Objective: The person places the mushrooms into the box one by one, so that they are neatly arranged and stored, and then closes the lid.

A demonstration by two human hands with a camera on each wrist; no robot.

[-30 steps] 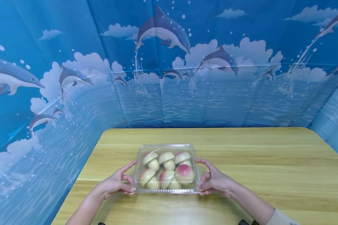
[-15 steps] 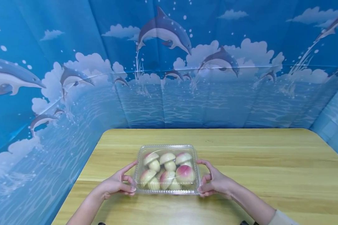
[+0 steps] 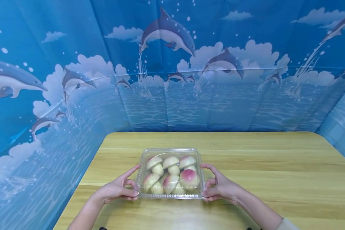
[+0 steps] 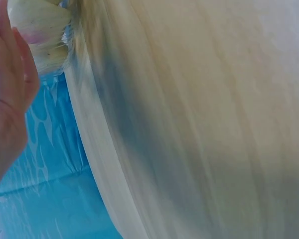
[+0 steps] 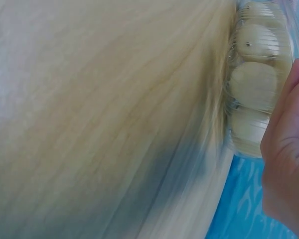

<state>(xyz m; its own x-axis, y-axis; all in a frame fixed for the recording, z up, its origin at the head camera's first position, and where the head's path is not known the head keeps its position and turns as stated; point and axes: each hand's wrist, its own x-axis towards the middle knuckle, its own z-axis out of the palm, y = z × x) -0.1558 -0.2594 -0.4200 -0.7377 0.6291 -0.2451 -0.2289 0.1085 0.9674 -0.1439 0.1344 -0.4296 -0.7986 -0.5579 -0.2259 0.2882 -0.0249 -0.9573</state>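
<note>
A clear plastic clamshell box with a ribbed rim is closed over several mushroom-shaped buns, cream-coloured with pink on some caps. My left hand grips its left edge, thumb at the near corner and index finger stretched up along the side. Mirroring it, my right hand holds the right edge the same way. The left wrist view catches only a corner of the buns beside the left hand. From the right wrist, the box's side shows buns through the plastic beside the right hand.
The box is over the near middle of a wood-grain table. Behind and to the left hangs a blue curtain printed with dolphins, clouds and waves. Small dark objects poke in at the bottom edge of the head view.
</note>
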